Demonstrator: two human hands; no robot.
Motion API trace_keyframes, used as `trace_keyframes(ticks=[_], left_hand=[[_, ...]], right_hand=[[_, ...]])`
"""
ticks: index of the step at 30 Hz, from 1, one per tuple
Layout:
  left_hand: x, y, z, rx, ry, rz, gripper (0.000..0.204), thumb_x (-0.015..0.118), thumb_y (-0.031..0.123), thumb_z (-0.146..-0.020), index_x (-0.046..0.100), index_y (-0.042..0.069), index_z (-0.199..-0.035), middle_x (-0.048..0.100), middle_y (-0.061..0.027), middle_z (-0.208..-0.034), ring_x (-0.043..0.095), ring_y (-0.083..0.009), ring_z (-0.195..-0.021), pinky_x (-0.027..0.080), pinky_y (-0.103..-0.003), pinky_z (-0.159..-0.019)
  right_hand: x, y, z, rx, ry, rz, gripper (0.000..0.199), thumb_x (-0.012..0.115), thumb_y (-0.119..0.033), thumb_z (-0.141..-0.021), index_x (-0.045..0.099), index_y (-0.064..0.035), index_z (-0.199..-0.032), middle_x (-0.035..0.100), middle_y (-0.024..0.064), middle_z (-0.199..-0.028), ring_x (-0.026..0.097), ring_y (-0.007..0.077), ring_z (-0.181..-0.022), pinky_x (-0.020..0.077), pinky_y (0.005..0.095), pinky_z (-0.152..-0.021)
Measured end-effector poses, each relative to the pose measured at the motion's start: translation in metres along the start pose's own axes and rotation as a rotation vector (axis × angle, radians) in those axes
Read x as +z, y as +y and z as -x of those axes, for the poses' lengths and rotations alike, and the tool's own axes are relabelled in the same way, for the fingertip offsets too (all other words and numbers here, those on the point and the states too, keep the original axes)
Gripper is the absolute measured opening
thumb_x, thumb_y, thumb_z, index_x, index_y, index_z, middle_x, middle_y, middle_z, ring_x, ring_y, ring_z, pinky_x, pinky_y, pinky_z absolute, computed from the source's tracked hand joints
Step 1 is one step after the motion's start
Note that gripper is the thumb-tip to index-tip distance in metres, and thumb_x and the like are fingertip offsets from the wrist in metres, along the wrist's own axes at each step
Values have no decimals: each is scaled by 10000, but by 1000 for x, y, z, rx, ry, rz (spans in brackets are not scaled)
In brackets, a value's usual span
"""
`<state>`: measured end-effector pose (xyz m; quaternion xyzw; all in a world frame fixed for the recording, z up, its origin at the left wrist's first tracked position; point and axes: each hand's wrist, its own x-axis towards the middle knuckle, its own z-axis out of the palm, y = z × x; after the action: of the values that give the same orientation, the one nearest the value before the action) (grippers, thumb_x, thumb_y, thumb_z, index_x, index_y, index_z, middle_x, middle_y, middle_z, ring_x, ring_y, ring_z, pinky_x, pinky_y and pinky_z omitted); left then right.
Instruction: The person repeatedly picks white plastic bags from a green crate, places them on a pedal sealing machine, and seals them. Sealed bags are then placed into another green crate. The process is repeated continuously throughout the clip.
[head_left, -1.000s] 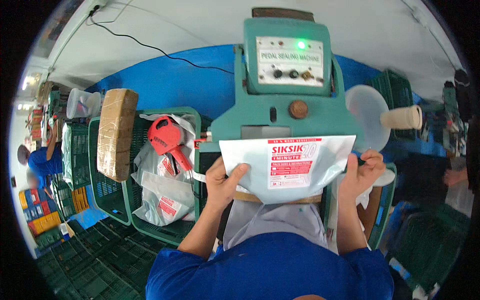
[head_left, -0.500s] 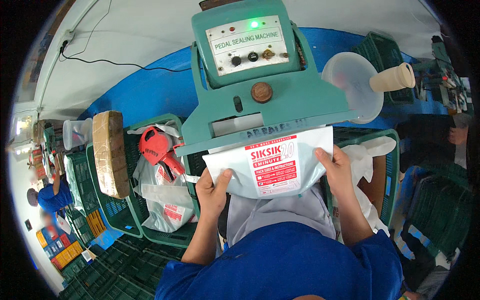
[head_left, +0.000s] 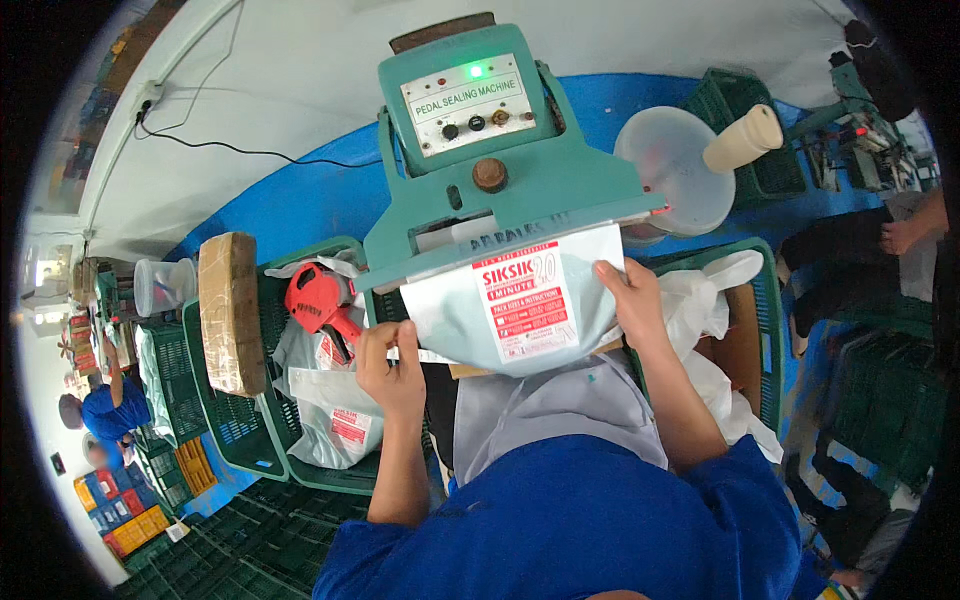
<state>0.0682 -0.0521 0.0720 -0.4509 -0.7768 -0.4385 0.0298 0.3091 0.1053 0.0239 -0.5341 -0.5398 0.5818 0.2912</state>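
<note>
A white pouch [head_left: 585,300] with a red printed panel hangs from the jaw of a green pedal sealing machine [head_left: 500,195], its top edge at the bar. My right hand [head_left: 642,305] grips the pouch's right edge, thumb on the front and fingers behind. Beside the pouch's lower left corner is my left hand [head_left: 392,372], its fingers curled in and its thumb raised. Whether anything is between those fingers is hidden. A pale strip shows between this hand and the pouch's underside. On the machine's panel a green light glows.
At left, a green crate [head_left: 235,435] bears a taped brown box [head_left: 230,315]. Beside it lie a red tape dispenser [head_left: 322,300] and printed pouches [head_left: 335,430]. White bags [head_left: 690,310] fill a crate at right. Behind stands a translucent tub [head_left: 675,165]. Other people are at both sides.
My left hand has come off the pouch's left edge and moved down and left, fingers curling. The right hand keeps its grip. The view has shifted slightly.
</note>
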Motion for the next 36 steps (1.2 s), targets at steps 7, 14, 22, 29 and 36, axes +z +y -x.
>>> trace_keyframes(ticks=[7, 14, 22, 29, 36], left_hand=[[86, 116, 10, 634, -407, 361, 125, 613, 128, -794, 628, 37, -879, 643, -94, -894, 610, -295, -825, 485, -361, -765], [119, 114, -6, 385, -632, -298, 544, 362, 367, -933, 332, 43, -1370, 327, -98, -1437, 277, -229, -1343, 210, -522, -1070], [24, -10, -15, -81, -331, -486, 501, 377, 427, -923, 460, 106, -1299, 368, -99, -1414, 296, -304, -1325, 282, -583, -987], [41, -33, -42, -422, -93, 163, 338, 690, 282, -725, 678, 46, -967, 672, -172, -885, 655, -293, -767, 500, -401, -703], [-16, -25, 19, -194, -164, 838, 248, 744, 50, -693, 659, 18, -923, 609, -93, -1012, 560, -136, -890, 437, -259, -754]], right_hand=[[7, 9, 14, 53, -4, -631, 336, 526, -308, -902, 618, 9, -964, 644, 66, -829, 594, 184, -780, 453, 302, -728], [4, 2, 12, 73, 56, -205, 286, 560, -277, -872, 616, 1, -910, 624, 61, -758, 603, 179, -664, 484, 322, -579], [2, -2, 13, 100, 72, -144, 252, 631, -198, -836, 628, 39, -924, 642, 81, -820, 592, 158, -687, 469, 305, -580], [-1, 9, 8, 62, -12, -319, 286, 667, -182, -829, 615, 15, -1029, 650, 68, -907, 628, 170, -736, 503, 305, -608], [-5, -6, 27, 7, -47, -242, 359, 591, -154, -874, 517, -19, -1198, 599, 104, -1080, 610, 205, -921, 515, 321, -723]])
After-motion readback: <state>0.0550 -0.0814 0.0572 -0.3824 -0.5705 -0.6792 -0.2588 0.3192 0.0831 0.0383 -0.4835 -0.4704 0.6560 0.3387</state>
